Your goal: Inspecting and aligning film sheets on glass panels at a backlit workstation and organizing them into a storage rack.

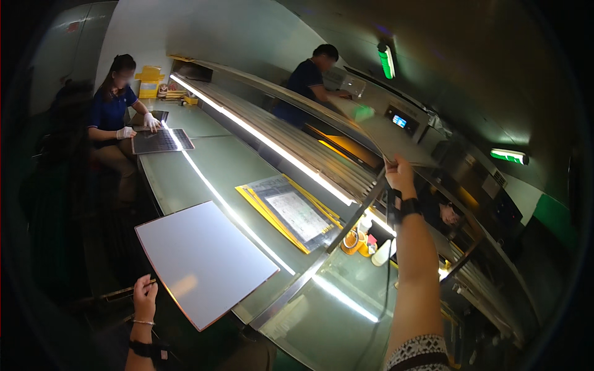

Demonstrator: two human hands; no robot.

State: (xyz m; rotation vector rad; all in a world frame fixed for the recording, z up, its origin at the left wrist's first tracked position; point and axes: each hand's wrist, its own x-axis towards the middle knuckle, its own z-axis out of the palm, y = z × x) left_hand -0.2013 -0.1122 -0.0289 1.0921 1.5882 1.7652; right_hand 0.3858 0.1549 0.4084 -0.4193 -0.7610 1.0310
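A large white panel with a thin copper-coloured edge (207, 263) lies tilted across the near edge of the glass-topped table. Beside its lower left edge is my left hand (145, 298), fingers curled closed around something too small to make out. My right arm reaches up and forward. At its end my right hand (400, 175) closes on the front edge of the raised shelf (371, 127); whether a loose sheet lies there too, I cannot tell. Yellow-edged sheets with a printed film (294, 213) lie on the table beyond the white panel.
Light tubes (266, 143) run under the shelf. A metal post (356, 226) stands by the table seam, with orange tape rolls (352, 241) and a white bottle (383, 252) nearby. A gloved co-worker (114, 117) handles a dark gridded panel (164, 141); another person (306, 83) stands behind the shelf.
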